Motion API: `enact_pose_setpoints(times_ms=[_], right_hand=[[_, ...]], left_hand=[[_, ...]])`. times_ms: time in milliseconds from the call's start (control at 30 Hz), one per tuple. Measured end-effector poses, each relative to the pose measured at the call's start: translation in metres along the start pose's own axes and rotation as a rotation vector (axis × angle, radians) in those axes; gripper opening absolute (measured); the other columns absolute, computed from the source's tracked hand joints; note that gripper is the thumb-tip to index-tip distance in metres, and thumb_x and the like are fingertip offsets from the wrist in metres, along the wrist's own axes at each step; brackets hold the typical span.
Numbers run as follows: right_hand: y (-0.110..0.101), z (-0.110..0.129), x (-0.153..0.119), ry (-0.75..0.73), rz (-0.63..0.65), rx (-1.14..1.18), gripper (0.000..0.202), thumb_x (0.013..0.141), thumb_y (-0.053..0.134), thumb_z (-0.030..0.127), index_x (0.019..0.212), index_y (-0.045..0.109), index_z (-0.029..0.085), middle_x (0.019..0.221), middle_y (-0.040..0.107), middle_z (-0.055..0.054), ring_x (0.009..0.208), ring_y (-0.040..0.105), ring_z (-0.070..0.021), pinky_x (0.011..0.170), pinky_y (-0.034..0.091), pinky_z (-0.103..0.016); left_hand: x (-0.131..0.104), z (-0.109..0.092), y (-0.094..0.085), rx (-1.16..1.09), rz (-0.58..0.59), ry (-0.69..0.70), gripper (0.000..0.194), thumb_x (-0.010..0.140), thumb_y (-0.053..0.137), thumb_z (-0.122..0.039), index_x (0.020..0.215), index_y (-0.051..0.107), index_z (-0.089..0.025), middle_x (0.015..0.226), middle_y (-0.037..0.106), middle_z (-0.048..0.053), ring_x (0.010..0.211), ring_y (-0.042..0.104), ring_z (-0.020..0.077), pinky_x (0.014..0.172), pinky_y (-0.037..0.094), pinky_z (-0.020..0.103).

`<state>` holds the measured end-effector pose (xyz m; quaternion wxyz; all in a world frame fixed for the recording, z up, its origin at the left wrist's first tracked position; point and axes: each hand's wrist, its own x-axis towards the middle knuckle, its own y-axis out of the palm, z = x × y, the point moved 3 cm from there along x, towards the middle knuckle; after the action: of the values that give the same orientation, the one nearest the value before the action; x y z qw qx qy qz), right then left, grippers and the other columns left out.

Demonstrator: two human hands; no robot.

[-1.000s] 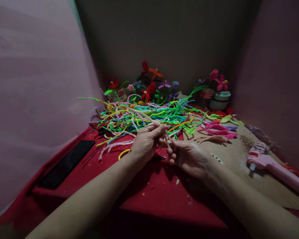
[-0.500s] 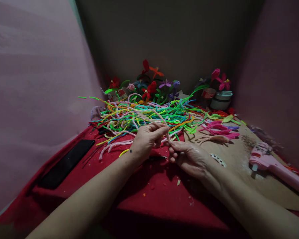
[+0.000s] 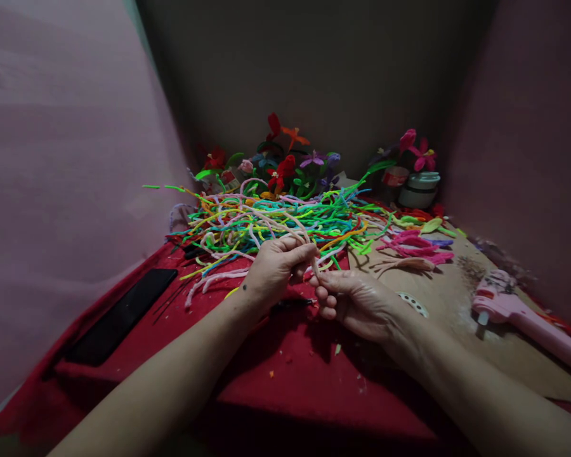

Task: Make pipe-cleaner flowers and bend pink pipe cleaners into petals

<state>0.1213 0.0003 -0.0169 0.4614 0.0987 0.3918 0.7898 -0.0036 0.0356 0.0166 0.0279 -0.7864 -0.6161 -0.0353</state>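
Note:
A pale pink pipe cleaner [image 3: 315,269] runs between my two hands, above the red cloth. My left hand [image 3: 278,270] pinches it between thumb and forefinger. Just to the right and slightly lower, the thumb and fingertips of my right hand [image 3: 356,298] close on its lower end. From the left hand, pale strands reach back over a tangled heap of pipe cleaners [image 3: 285,216] in green, yellow, pink, orange and blue. Beneath the hands lies a dark thin tool [image 3: 292,303], partly covered, its kind unclear.
A black phone [image 3: 124,314] lies at left on the red cloth [image 3: 285,393]. On the brown board [image 3: 447,324] at right are a pink glue gun [image 3: 509,304] and pink petal shapes [image 3: 416,246]. Pipe-cleaner flowers [image 3: 280,171] and a lidded jar [image 3: 419,189] stand behind.
Both hands keep their pinch on the pale pink pipe cleaner, barely moving against each other. The whole view has shifted slightly, so everything appears a little further left.

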Motion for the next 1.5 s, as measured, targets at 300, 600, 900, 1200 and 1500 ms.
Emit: enact_pose_setpoints(times_ms=[300,600,900,1200,1500], right_hand=[[0.003,0.004,-0.001,-0.146,-0.091,-0.236,0.016,0.070,0.067,0.025,0.071,0.064,0.009,0.056,0.060,-0.002,0.042,0.047,-0.0059,0.043,0.039,-0.020],[0.000,0.005,-0.002,-0.211,-0.199,-0.377,0.019,0.065,0.071,0.029,0.066,0.061,0.013,0.052,0.061,-0.001,0.036,0.048,-0.0079,0.040,0.042,-0.023],[-0.002,0.007,-0.001,-0.230,-0.047,-0.334,0.019,0.074,0.063,0.029,0.079,0.065,0.012,0.073,0.069,-0.007,0.056,0.061,-0.0123,0.061,0.047,-0.027],[-0.006,0.005,0.002,-0.194,-0.135,-0.285,0.015,0.068,0.066,0.025,0.074,0.065,0.012,0.066,0.068,-0.007,0.051,0.059,-0.0127,0.057,0.046,-0.027],[0.004,0.008,-0.003,-0.293,-0.190,-0.411,0.016,0.070,0.061,0.024,0.058,0.061,0.013,0.049,0.056,0.000,0.051,0.056,-0.0118,0.055,0.045,-0.025]], left_hand=[[-0.006,-0.012,0.003,0.059,-0.132,0.007,0.030,0.067,0.067,-0.033,0.050,0.054,-0.012,0.038,0.037,-0.006,0.034,0.028,0.0023,0.036,0.017,0.019],[-0.006,-0.010,0.004,0.033,-0.101,-0.013,0.028,0.063,0.069,-0.034,0.052,0.056,-0.012,0.039,0.040,-0.005,0.035,0.031,0.0034,0.036,0.020,0.019],[-0.004,0.000,0.006,-0.115,-0.051,-0.125,0.022,0.064,0.069,-0.030,0.058,0.056,-0.013,0.039,0.035,-0.008,0.034,0.025,0.0022,0.035,0.014,0.018],[-0.008,-0.001,0.012,-0.123,-0.055,-0.125,0.024,0.058,0.074,-0.030,0.056,0.057,-0.013,0.040,0.042,-0.007,0.035,0.030,0.0021,0.035,0.018,0.017],[-0.008,-0.001,0.009,-0.037,-0.036,-0.066,0.020,0.067,0.067,-0.029,0.058,0.057,-0.014,0.043,0.042,-0.006,0.037,0.032,0.0023,0.037,0.020,0.018]])
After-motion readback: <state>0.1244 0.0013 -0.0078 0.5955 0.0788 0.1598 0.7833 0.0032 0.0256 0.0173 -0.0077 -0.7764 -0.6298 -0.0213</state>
